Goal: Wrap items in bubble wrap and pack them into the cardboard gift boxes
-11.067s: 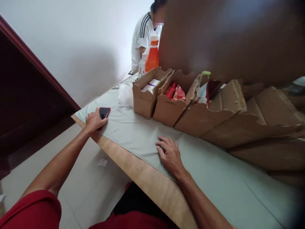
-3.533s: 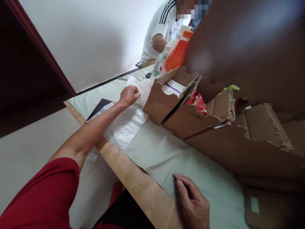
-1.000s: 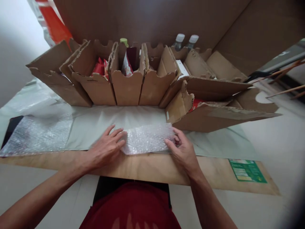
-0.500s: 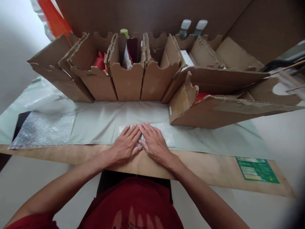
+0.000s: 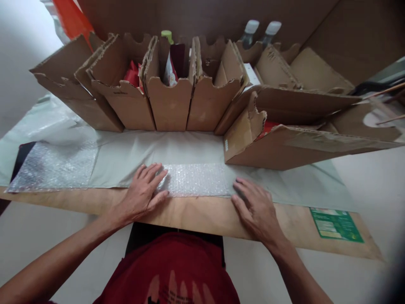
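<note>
A small sheet of bubble wrap (image 5: pixel 198 180) lies flat on the grey-green cloth (image 5: pixel 126 156) near the table's front edge. My left hand (image 5: pixel 144 192) rests open, fingers stretched out, on the sheet's left end. At the sheet's right end lies my right hand (image 5: pixel 255 207), palm down and open, its fingertips just off the wrap. Neither hand holds anything.
A row of open cardboard boxes (image 5: pixel 169 99) holding packets and bottles stands behind the cloth. One box (image 5: pixel 284 141) lies tipped at right. A larger bubble wrap sheet (image 5: pixel 53 166) covers a dark phone at left. A green label (image 5: pixel 336 218) sticks on the wooden table edge (image 5: pixel 202 215).
My hands, together on the middle of the small bubble wrap half a second ago, have slid apart to its two ends. The sheet now lies flat.
</note>
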Available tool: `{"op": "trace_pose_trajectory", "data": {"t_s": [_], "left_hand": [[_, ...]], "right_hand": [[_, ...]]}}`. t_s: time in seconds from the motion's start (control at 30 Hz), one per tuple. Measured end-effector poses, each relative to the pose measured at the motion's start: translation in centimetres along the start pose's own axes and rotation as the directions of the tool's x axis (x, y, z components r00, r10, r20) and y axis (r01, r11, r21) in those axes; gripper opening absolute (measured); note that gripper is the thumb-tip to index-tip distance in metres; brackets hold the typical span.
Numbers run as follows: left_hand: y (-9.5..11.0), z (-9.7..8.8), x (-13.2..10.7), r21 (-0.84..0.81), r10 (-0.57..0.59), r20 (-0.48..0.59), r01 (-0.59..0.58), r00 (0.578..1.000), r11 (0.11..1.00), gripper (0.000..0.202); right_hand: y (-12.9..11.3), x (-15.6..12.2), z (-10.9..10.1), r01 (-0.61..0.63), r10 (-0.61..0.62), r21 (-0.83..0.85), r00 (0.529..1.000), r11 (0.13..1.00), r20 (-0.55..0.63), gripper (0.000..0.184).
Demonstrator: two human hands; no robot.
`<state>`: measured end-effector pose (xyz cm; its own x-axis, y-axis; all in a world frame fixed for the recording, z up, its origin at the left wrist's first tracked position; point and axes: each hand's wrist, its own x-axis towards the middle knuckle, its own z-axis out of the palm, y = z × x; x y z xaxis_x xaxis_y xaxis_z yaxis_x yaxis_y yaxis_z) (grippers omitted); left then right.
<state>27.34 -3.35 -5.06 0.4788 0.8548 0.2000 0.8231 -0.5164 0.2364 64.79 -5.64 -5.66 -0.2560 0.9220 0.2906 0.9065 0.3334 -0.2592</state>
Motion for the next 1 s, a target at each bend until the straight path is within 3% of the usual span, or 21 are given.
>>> {"op": "trace_pose_trajectory", "data": {"t_s": [0.1,0.3,0.47,0.53,0.57,0.63,0.7,0.77,0.8,0.87,0.93,1.0], "left_hand": [[0.0,-0.6,1.1,0.023,-0.09,-0.044,0.091,0.995,0.996,0.038],[-0.6,-1.0,4.3,0.05,-0.272,0.072,0.269,0.96,0.962,0.033],[-1.1,-1.3,5.5,-0.052,-0.247,0.133,0.255,0.96,0.965,0.011],[-0.9,-2.2,5.4,-0.126,-0.196,0.117,0.21,0.974,0.969,0.013],[-0.6,-2.8,5.2,-0.176,-0.159,0.065,0.169,0.985,0.97,0.014],[-0.1,-4.2,4.8,-0.23,-0.087,-0.145,0.052,0.986,0.972,0.016],[0.1,-5.4,4.4,-0.171,-0.012,-0.387,-0.059,0.922,0.983,0.016],[-0.1,-5.8,3.7,-0.058,0.08,-0.478,-0.122,0.875,0.991,0.017],[-0.4,-5.7,3.3,-0.022,0.126,-0.454,-0.153,0.882,0.988,0.018],[-1.3,-5.1,2.0,-0.011,0.178,-0.304,-0.19,0.936,0.982,0.02],[-2.2,-4.6,0.5,-0.062,0.15,-0.147,-0.161,0.978,0.985,0.029],[-2.5,-4.5,-0.5,-0.12,0.068,-0.111,-0.081,0.992,0.989,0.041]], "right_hand": [[-1.4,3.2,0.2,0.032,-0.034,0.045,0.998,0.998,0.047,0.042],[-4.4,9.2,1.8,0.136,-0.126,-0.034,0.971,0.99,0.205,0.045],[-3.6,9.7,1.5,0.135,-0.112,-0.085,0.967,0.987,0.229,0.02],[-3.4,9.3,0.5,0.157,-0.144,-0.048,0.97,0.986,0.197,0.013],[-3.5,9.0,-0.2,0.181,-0.175,-0.028,0.974,0.983,0.147,0.013],[-4.2,8.5,-2.1,0.243,-0.243,-0.004,0.97,0.97,-0.029,0.011],[-5.2,7.9,-4.0,0.296,-0.294,-0.024,0.928,0.955,-0.228,0.01],[-5.9,7.1,-5.0,0.32,-0.326,-0.073,0.885,0.945,-0.332,0.012],[-6.0,6.6,-5.1,0.334,-0.346,-0.095,0.88,0.938,-0.324,0.014],[-5.4,5.4,-4.4,0.373,-0.386,-0.097,0.898,0.923,-0.211,0.013],[-4.1,4.1,-3.2,0.378,-0.38,-0.04,0.921,0.925,-0.08,0.014],[-2.9,3.3,-2.2,0.312,-0.31,0.015,0.949,0.95,-0.06,0.018]]}}
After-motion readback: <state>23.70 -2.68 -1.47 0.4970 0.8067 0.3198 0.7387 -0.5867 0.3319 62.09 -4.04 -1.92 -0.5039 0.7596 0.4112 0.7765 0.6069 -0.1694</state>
